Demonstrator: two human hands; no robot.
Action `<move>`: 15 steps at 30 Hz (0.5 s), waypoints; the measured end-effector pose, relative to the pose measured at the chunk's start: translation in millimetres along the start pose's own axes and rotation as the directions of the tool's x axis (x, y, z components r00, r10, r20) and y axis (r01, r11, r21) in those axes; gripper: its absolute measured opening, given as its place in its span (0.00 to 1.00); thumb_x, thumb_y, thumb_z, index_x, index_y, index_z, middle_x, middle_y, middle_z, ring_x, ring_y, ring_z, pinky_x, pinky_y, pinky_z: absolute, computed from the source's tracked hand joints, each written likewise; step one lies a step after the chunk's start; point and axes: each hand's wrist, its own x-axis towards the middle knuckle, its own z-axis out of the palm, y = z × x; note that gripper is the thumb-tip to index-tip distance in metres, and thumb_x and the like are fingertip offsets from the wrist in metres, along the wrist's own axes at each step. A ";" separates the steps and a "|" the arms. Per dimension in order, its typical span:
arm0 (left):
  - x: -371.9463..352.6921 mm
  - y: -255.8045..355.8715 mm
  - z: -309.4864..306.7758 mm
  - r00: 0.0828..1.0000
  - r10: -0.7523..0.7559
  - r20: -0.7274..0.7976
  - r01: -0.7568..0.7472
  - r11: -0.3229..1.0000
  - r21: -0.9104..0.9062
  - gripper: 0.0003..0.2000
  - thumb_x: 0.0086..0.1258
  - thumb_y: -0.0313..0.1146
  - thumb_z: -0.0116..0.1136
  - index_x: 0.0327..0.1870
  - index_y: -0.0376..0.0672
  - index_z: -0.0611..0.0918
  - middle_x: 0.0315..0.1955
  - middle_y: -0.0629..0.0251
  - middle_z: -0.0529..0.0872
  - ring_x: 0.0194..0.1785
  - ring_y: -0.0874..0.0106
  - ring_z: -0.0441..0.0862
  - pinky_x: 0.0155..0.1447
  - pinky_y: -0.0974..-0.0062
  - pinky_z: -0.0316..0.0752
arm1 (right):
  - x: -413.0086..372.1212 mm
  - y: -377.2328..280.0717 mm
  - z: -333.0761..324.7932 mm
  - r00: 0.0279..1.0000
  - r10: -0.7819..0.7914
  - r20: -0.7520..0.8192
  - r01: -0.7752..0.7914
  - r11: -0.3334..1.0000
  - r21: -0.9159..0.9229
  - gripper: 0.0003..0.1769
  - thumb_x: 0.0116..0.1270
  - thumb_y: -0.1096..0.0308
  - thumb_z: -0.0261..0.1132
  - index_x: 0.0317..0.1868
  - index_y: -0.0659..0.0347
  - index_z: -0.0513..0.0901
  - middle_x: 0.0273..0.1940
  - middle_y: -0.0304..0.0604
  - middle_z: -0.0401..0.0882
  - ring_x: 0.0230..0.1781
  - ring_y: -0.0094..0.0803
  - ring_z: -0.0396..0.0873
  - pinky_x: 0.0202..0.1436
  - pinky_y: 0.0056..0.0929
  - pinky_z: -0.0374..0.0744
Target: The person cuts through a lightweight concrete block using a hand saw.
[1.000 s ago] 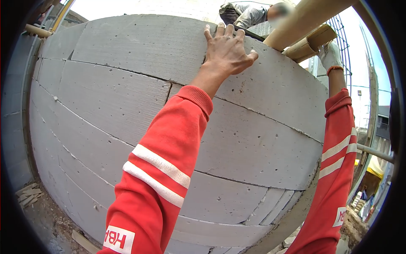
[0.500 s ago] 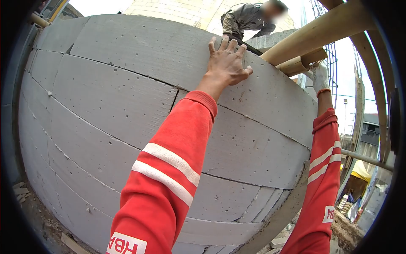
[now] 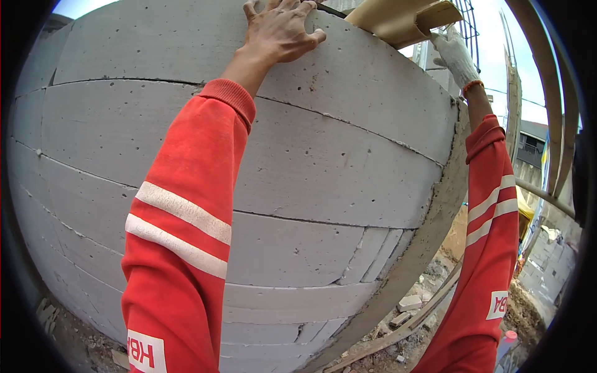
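My left hand [image 3: 283, 28], bare and dusty, lies spread against the top block of a grey block wall [image 3: 336, 161]. Its fingertips reach the upper edge, where the frame cuts them off, and its thumb points right. Up at the right, my right hand [image 3: 455, 57] wears a whitish work glove. Its fingers stretch up to the lower side of a cut bamboo pole [image 3: 398, 22], right at the hollow end, with the thumb apart. Both arms are raised in red sleeves with white stripes.
Past the wall's right end stand tied steel bars [image 3: 471, 37] and an upright timber post [image 3: 513, 105]. Curved-looking poles [image 3: 547, 74] rise at far right. Below lie broken block pieces [image 3: 410, 303] and a long wooden strip [image 3: 398, 332] on rubble.
My view has tilted down and shifted right, so the co-worker has left the frame. My left hand stays at the wall top; the gloved hand now shows more fully by the bamboo end.
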 end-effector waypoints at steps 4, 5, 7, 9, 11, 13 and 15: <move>3.7 10.2 -20.6 0.993 -0.080 0.088 0.082 0.996 -0.026 0.35 0.68 0.60 0.51 0.78 0.63 0.72 0.76 0.67 0.70 0.82 0.69 0.60 0.82 0.44 0.44 | -19.7 -12.9 -13.9 0.998 0.001 -0.067 -0.005 0.998 -0.060 0.41 0.68 0.56 0.66 0.80 0.58 0.67 0.36 0.42 0.82 0.35 0.29 0.82 0.46 0.34 0.81; 2.9 12.5 -23.8 0.986 -0.085 0.141 0.090 0.996 -0.030 0.36 0.68 0.60 0.51 0.78 0.62 0.72 0.77 0.66 0.69 0.83 0.69 0.59 0.83 0.43 0.43 | -18.6 -0.1 -14.4 0.992 -0.072 -0.104 0.065 0.995 -0.075 0.41 0.68 0.55 0.67 0.79 0.57 0.67 0.43 0.46 0.84 0.44 0.33 0.84 0.53 0.36 0.82; 3.6 12.9 -29.2 0.970 -0.085 0.229 0.099 0.994 -0.050 0.38 0.67 0.62 0.51 0.80 0.60 0.69 0.79 0.64 0.67 0.85 0.66 0.56 0.84 0.43 0.41 | -33.4 -0.8 -19.0 0.991 -0.084 -0.103 0.074 0.993 -0.093 0.38 0.69 0.57 0.67 0.78 0.57 0.69 0.53 0.51 0.84 0.52 0.39 0.86 0.59 0.38 0.82; 2.8 13.7 -30.1 0.969 -0.094 0.230 0.106 0.994 -0.040 0.39 0.67 0.62 0.51 0.80 0.61 0.68 0.79 0.64 0.67 0.85 0.66 0.56 0.84 0.43 0.41 | -64.0 -14.9 -27.5 0.992 -0.085 -0.090 0.074 0.990 -0.117 0.37 0.70 0.59 0.67 0.78 0.58 0.70 0.54 0.52 0.84 0.54 0.39 0.86 0.60 0.38 0.83; 2.2 12.7 -36.9 0.955 -0.080 0.284 0.095 0.995 -0.039 0.42 0.65 0.68 0.54 0.81 0.62 0.67 0.80 0.65 0.65 0.85 0.65 0.54 0.84 0.42 0.40 | -108.4 -37.0 -34.6 0.993 -0.088 -0.078 0.083 0.994 -0.071 0.33 0.70 0.65 0.66 0.75 0.58 0.73 0.54 0.50 0.84 0.52 0.35 0.86 0.56 0.35 0.84; 0.0 7.8 -34.0 0.959 -0.058 0.277 0.076 0.996 -0.054 0.44 0.64 0.71 0.54 0.81 0.62 0.67 0.80 0.65 0.65 0.86 0.65 0.54 0.84 0.42 0.39 | -162.1 -56.6 -42.2 0.993 -0.099 -0.070 0.098 0.995 -0.008 0.30 0.70 0.71 0.64 0.73 0.58 0.76 0.53 0.48 0.84 0.49 0.31 0.86 0.52 0.30 0.85; -1.8 4.5 -29.7 0.962 -0.031 0.270 0.052 0.996 -0.070 0.46 0.62 0.75 0.55 0.81 0.63 0.66 0.80 0.66 0.65 0.86 0.65 0.53 0.84 0.43 0.39 | -224.1 -73.5 -50.8 0.995 -0.098 -0.031 0.099 0.995 0.018 0.30 0.66 0.76 0.63 0.70 0.59 0.78 0.52 0.45 0.85 0.45 0.29 0.86 0.50 0.28 0.85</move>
